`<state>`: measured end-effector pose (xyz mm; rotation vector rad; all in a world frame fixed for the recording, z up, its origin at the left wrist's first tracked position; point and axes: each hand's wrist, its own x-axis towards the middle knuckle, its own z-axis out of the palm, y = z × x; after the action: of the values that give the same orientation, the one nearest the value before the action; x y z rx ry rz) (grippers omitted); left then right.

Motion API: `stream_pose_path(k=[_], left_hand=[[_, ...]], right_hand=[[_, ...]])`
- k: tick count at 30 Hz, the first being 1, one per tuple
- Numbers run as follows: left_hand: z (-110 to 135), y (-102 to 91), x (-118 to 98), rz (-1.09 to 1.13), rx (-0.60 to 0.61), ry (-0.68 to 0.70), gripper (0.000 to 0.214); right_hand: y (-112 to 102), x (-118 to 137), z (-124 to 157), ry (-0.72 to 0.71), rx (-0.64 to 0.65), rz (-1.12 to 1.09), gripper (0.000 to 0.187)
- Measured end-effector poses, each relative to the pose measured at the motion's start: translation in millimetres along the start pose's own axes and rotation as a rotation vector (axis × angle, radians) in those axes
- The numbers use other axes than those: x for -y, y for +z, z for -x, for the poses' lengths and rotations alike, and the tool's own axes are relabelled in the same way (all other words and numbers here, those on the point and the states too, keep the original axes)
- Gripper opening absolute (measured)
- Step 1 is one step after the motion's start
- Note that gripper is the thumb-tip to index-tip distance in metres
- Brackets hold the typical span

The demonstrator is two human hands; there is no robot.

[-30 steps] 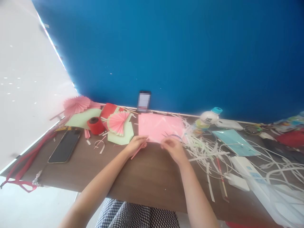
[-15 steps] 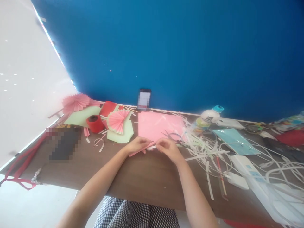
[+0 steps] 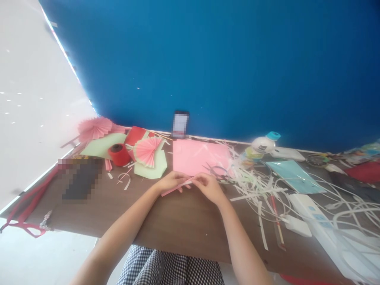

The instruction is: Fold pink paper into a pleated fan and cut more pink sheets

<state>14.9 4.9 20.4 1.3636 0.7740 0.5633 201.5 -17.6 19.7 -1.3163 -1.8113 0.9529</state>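
While both hands [image 3: 170, 183] [image 3: 209, 187] pinch, pink strip [image 3: 186, 183] seemingly slants.

Bare brown wooden worktop [image 3: 184, 225] is open from near edge up to left hand [image 3: 170, 183] and right hand [image 3: 209, 187]. Their grips meet on thin pink paper strip [image 3: 175, 188], which bars the centre. Open lane left of left hand, only small white paper scraps [image 3: 124, 180], up to blurred dark flat phone [image 3: 79, 181]. Behind hands: flat pink paper sheet [image 3: 196, 156], loop-handled scissors [image 3: 219, 171] just beside right hand. Back left crowded: red tape roll [image 3: 118, 154], pink pleated paper fan [image 3: 147, 151], pale green card [image 3: 152, 169]. Right side clogged: tangle of white paper strips [image 3: 258, 188], white glue bottle with blue cap [image 3: 263, 144], light blue sheet [image 3: 292, 172], white power strip [image 3: 308, 211]. Blue wall panel [image 3: 222, 59] closes the back.
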Motion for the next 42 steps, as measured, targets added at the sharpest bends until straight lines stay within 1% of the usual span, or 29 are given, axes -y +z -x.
stream_pose_path(k=[6, 12, 18, 21, 27, 29, 31, 34, 35, 36, 39, 40, 42], left_hand=[[0.2, -0.6, 0.4, 0.025, 0.048, 0.001, 0.039], [0.0, -1.7, 2.5, 0.013, 0.044, -0.002, 0.040], [-2.9, -3.5, 10.2, 0.053, 0.095, 0.047, 0.043], [-3.3, -2.8, 11.2, 0.055, 0.091, 0.043, 0.043], [-3.6, -0.7, 12.7, 0.061, 0.072, 0.046, 0.042], [-3.9, -0.6, 13.8, 0.073, 0.070, 0.042, 0.042], [-4.0, -0.6, 14.3, 0.085, 0.060, 0.035, 0.042], [-3.6, -0.7, 14.5, 0.096, 0.059, 0.032, 0.042], [-3.4, -0.8, 14.6, 0.102, 0.064, 0.034, 0.042], [-3.2, -0.9, 14.6, 0.108, 0.070, 0.037, 0.042], [-2.6, -0.9, 14.6, 0.120, 0.087, 0.045, 0.042], [-2.3, -1.0, 14.3, 0.118, 0.087, 0.039, 0.043], [-1.3, -1.2, 12.7, 0.092, 0.078, 0.000, 0.045]], right_hand=[[0.7, -6.0, -0.3, -0.026, -0.030, 0.069, 0.017], [2.3, -10.8, -0.4, -0.026, -0.047, 0.110, 0.017], [2.5, -10.3, -0.3, -0.015, -0.052, 0.114, 0.014], [3.5, -11.0, -0.3, -0.013, -0.056, 0.133, 0.012], [7.5, -10.4, -0.6, -0.012, -0.087, 0.244, 0.013], [8.7, -8.8, -1.1, 0.016, -0.116, 0.260, 0.011], [8.8, -7.5, -1.9, 0.055, -0.186, 0.263, 0.011], [6.7, -7.6, -3.3, 0.103, -0.334, 0.282, 0.030], [5.7, -8.0, -3.7, 0.108, -0.348, 0.272, 0.033], [4.9, -8.3, -3.9, 0.106, -0.325, 0.235, 0.035], [3.5, -7.7, -3.9, 0.092, -0.141, -0.001, 0.028], [3.3, -6.8, -3.6, 0.105, -0.103, -0.082, 0.027], [2.6, -4.5, -2.8, 0.169, -0.111, -0.218, 0.028]])
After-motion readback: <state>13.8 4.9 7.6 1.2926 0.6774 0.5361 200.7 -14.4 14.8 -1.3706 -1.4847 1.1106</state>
